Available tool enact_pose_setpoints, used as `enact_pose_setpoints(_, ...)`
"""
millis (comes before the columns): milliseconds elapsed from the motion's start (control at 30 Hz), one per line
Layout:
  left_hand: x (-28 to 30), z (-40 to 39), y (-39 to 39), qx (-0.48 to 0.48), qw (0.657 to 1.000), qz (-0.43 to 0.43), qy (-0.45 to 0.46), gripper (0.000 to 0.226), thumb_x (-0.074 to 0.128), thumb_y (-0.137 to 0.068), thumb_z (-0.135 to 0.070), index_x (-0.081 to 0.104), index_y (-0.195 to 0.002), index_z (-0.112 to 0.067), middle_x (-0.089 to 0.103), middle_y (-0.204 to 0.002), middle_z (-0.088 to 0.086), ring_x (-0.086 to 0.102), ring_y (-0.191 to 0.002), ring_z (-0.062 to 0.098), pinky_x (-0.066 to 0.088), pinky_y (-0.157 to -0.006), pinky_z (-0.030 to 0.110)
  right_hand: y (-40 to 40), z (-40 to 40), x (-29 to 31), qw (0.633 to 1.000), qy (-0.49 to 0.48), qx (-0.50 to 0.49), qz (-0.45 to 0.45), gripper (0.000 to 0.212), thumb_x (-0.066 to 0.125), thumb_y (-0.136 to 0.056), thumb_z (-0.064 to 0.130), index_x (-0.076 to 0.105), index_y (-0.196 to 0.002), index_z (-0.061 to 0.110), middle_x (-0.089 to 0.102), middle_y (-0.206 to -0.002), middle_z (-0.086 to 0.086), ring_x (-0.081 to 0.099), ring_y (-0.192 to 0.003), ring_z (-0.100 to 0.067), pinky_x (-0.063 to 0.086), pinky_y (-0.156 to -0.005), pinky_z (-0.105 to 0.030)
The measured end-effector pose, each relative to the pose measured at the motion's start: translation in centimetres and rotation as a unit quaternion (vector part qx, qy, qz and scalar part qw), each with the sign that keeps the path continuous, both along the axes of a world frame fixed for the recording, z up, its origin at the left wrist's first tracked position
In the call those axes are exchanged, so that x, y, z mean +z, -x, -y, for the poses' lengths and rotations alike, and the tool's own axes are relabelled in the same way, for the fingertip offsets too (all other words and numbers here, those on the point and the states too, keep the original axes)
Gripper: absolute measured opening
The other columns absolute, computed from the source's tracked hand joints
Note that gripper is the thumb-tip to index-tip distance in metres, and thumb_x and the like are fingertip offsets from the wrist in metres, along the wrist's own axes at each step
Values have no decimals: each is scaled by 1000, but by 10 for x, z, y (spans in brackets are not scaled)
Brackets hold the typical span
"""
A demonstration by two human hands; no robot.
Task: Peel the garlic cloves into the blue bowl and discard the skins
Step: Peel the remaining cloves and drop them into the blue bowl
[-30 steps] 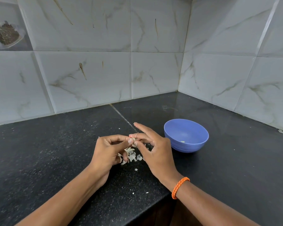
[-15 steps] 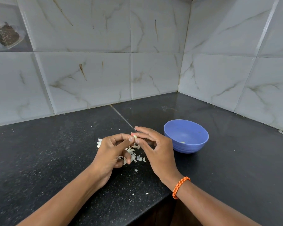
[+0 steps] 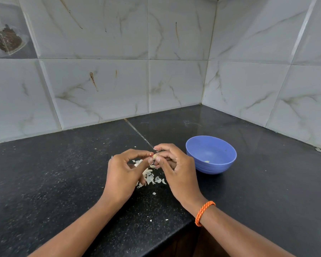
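Observation:
A small pale garlic clove (image 3: 154,156) is pinched between the fingertips of both hands, just above the black counter. My left hand (image 3: 123,173) holds it with thumb and forefinger from the left. My right hand (image 3: 176,169) pinches it from the right, fingers curled. Under the hands lies a pile of white garlic skins (image 3: 149,178). To the right of my right hand stands the blue bowl (image 3: 193,152), with a small pale piece (image 3: 207,161) in its bottom.
The black stone counter (image 3: 63,173) meets tiled walls (image 3: 100,80) at the back and right, forming a corner. Its front edge runs below my wrists. Loose skin flecks (image 3: 153,193) dot the counter near the pile. An orange band (image 3: 204,212) circles my right wrist.
My right forefinger, stretched out a second ago, has curled in onto the clove. Both hands stay over the skin pile, fingertips working closer together.

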State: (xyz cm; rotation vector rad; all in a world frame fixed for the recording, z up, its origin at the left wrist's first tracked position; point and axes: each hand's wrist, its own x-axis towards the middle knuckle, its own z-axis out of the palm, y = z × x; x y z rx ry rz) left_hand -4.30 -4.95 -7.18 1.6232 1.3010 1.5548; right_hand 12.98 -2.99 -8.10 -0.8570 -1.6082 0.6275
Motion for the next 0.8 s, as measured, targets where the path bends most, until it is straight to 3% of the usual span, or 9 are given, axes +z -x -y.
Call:
enact_pose_setpoints(333,4,-1,2,6,1000,2,-8,5,85,-92,-15,82,-89,-18,78,-90,1,65,-47,29,43,-43,24,2,3,1,999,-9,12,32,27,73,-101,11,71,-127,20,80,-99,10,78,-93,-9,64,-83,-30)
enact_pose_setpoints(700,2,0,1,28,996,-78,-24,12,79,-96,-20,75,-86,-25,75,-82,-7,67,-45,21,47,-50,22,3,4,-1,996,-60,-22,65,30,76,-98,8,71,-125,21,79,-100,11,76,-95,-3,63,-84,-25)
enact_pose_setpoints(800,0,-2,0,22,995,-91,-16,13,76,-99,-20,72,-88,-26,70,-70,-7,64,-44,19,44,-50,20,3,6,0,995,-75,-16,69,27,75,-99,7,72,-123,19,80,-104,13,76,-97,-1,63,-84,-23)
